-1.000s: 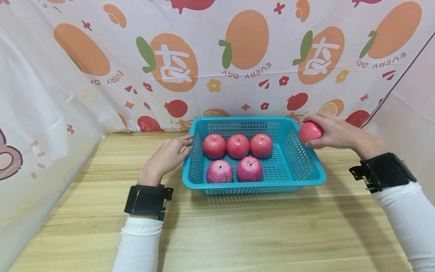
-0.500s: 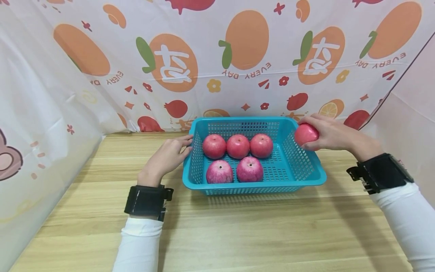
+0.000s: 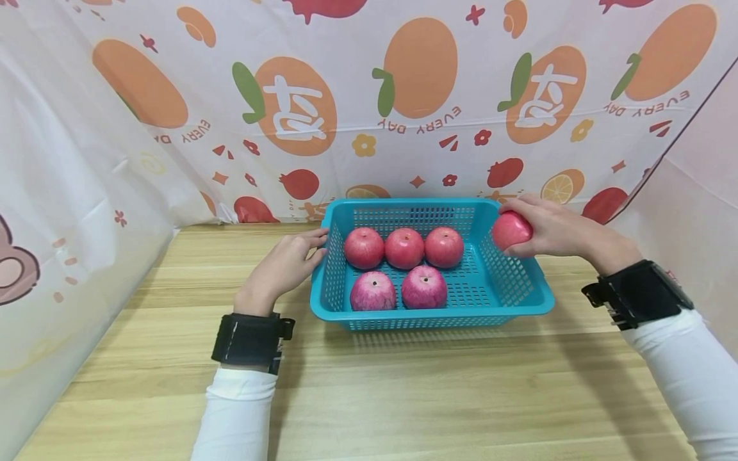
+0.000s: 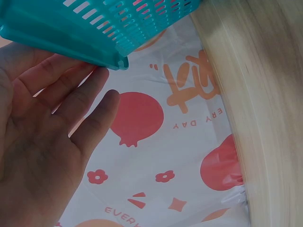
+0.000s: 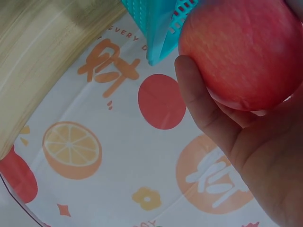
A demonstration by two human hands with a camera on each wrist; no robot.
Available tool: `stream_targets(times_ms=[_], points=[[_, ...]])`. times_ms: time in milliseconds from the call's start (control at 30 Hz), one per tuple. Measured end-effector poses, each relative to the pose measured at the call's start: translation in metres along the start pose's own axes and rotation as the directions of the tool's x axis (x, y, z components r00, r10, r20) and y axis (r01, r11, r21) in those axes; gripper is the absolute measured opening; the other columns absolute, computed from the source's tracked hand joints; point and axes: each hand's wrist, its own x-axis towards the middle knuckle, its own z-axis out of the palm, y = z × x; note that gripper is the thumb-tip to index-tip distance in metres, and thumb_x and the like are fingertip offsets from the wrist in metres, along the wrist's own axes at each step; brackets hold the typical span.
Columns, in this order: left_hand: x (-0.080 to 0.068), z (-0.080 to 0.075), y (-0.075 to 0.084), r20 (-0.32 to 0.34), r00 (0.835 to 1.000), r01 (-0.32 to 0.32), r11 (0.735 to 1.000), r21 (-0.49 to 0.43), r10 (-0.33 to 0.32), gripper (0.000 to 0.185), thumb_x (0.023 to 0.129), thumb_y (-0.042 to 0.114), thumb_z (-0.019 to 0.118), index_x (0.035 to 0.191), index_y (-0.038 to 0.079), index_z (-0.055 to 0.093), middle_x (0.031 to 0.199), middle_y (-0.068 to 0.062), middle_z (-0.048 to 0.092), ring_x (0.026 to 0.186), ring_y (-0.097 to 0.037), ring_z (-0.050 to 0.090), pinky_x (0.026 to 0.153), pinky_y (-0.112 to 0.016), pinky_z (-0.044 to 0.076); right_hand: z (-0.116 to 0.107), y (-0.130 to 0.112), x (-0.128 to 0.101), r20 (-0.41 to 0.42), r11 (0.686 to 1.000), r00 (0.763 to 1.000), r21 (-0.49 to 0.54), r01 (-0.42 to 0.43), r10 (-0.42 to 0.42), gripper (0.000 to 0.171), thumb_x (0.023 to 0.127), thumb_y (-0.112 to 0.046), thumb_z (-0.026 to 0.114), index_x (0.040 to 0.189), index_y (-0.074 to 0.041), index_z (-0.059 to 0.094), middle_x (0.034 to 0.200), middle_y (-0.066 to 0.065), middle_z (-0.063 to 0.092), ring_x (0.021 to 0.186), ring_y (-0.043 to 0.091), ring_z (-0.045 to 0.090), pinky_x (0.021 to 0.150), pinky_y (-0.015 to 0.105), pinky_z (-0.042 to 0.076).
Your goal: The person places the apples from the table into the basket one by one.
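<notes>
A blue plastic basket (image 3: 432, 315) with perforated walls stands on the wooden table. Inside, three red apples (image 3: 403, 248) line the back row, and two pinkish-purple apples (image 3: 424, 287) sit in front at the left and middle. My right hand (image 3: 556, 227) grips another red apple (image 3: 511, 231) over the basket's right rim; the right wrist view shows this apple (image 5: 244, 52) large, with fingers curled round its underside. At the basket's left rim, my left hand (image 3: 286, 266) rests with its fingertips against the edge. In the left wrist view its fingers (image 4: 78, 101) look nearly straight.
The wooden table (image 3: 403, 390) extends in front of the basket and to both sides. Behind it hangs a white curtain (image 3: 357, 96) printed with fruit, close to the basket's back rim. More white sheeting (image 3: 75, 192) encloses the left side.
My right hand has moved left with the red apple, from outside the basket's right rim to over it. The left hand, the basket and the apples inside have stayed put.
</notes>
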Motion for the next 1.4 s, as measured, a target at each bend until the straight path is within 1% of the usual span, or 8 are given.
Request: stream_targets(times_ms=[233, 400, 567, 767, 1000, 1100, 1267, 1400], points=[[0.001, -0.001, 0.0, 0.007, 1.0, 0.0, 1.0, 0.008, 0.0, 0.041, 0.101, 0.007, 0.06, 0.138, -0.012, 0.055, 0.149, -0.025, 0.048, 0.13, -0.045, 0.052, 0.089, -0.046, 0.057, 0.001, -0.003, 0.0, 0.036, 1.0, 0.999, -0.004, 0.002, -0.002, 0.071, 0.072, -0.033, 0.088, 0.129, -0.009, 0.056, 0.126, 0.016, 0.053, 0.111, 0.04, 0.052, 0.073, 0.049, 0.058], [0.002, 0.0, 0.0, 0.007, 1.0, -0.005, 1.0, 0.009, 0.005, 0.041, 0.101, 0.007, 0.06, 0.138, -0.011, 0.055, 0.149, -0.025, 0.048, 0.122, -0.043, 0.058, 0.081, -0.042, 0.058, 0.002, -0.004, 0.0, 0.046, 1.0, 0.999, 0.001, 0.007, -0.007, 0.07, 0.072, -0.035, 0.088, 0.128, -0.009, 0.056, 0.126, 0.015, 0.054, 0.111, 0.039, 0.053, 0.073, 0.048, 0.059], [0.004, 0.001, 0.001, 0.009, 1.0, -0.024, 1.0, 0.015, 0.024, 0.041, 0.101, 0.008, 0.06, 0.138, -0.011, 0.055, 0.148, -0.024, 0.049, 0.123, -0.042, 0.058, 0.088, -0.045, 0.058, 0.003, -0.006, 0.0, 0.051, 1.0, 0.999, 0.003, 0.011, -0.011, 0.07, 0.072, -0.035, 0.089, 0.128, -0.01, 0.055, 0.124, 0.015, 0.054, 0.107, 0.037, 0.056, 0.071, 0.046, 0.059], [0.004, -0.001, 0.002, 0.012, 1.0, -0.021, 1.0, 0.009, 0.02, 0.042, 0.101, 0.007, 0.061, 0.138, -0.012, 0.054, 0.149, -0.025, 0.048, 0.114, -0.04, 0.062, 0.077, -0.039, 0.058, 0.005, -0.012, 0.003, 0.062, 0.999, 0.998, -0.025, 0.036, -0.034, 0.067, 0.074, -0.036, 0.088, 0.126, -0.01, 0.055, 0.121, 0.015, 0.055, 0.105, 0.036, 0.057, 0.071, 0.044, 0.059], [0.001, 0.0, 0.0, 0.007, 1.0, -0.017, 1.0, 0.01, 0.017, 0.041, 0.101, 0.006, 0.06, 0.137, -0.012, 0.055, 0.149, -0.025, 0.048, 0.131, -0.046, 0.05, 0.095, -0.05, 0.054, 0.013, -0.019, 0.011, 0.088, 0.999, 0.996, -0.023, 0.029, -0.027, 0.065, 0.075, -0.033, 0.087, 0.126, -0.008, 0.055, 0.12, 0.016, 0.055, 0.105, 0.037, 0.057, 0.072, 0.044, 0.059], [0.0, 0.0, -0.001, 0.005, 1.0, -0.021, 1.0, 0.012, 0.021, 0.041, 0.101, 0.005, 0.06, 0.137, -0.013, 0.054, 0.149, -0.026, 0.048, 0.13, -0.046, 0.052, 0.09, -0.048, 0.056, 0.017, -0.02, 0.013, 0.094, 0.998, 0.994, -0.032, 0.053, -0.049, 0.065, 0.075, -0.033, 0.087, 0.125, -0.007, 0.056, 0.118, 0.015, 0.056, 0.104, 0.036, 0.058, 0.072, 0.044, 0.059], [-0.001, 0.0, -0.001, 0.005, 1.0, -0.015, 1.0, 0.012, 0.015, 0.041, 0.101, 0.006, 0.06, 0.138, -0.012, 0.054, 0.149, -0.025, 0.047, 0.132, -0.046, 0.05, 0.096, -0.051, 0.053, 0.023, -0.024, 0.019, 0.107, 0.996, 0.992, -0.041, 0.078, -0.073, 0.063, 0.075, -0.035, 0.086, 0.124, -0.008, 0.057, 0.115, 0.013, 0.057, 0.103, 0.034, 0.058, 0.072, 0.043, 0.06], [0.0, 0.0, 0.0, 0.004, 1.0, -0.015, 1.0, 0.004, 0.015, 0.042, 0.101, 0.006, 0.06, 0.138, -0.012, 0.054, 0.149, -0.025, 0.047, 0.13, -0.045, 0.052, 0.093, -0.05, 0.055, 0.026, -0.028, 0.022, 0.135, 0.996, 0.989, -0.054, 0.065, -0.057, 0.066, 0.075, -0.038, 0.086, 0.126, -0.008, 0.057, 0.114, 0.012, 0.057, 0.102, 0.034, 0.058, 0.072, 0.043, 0.06]])
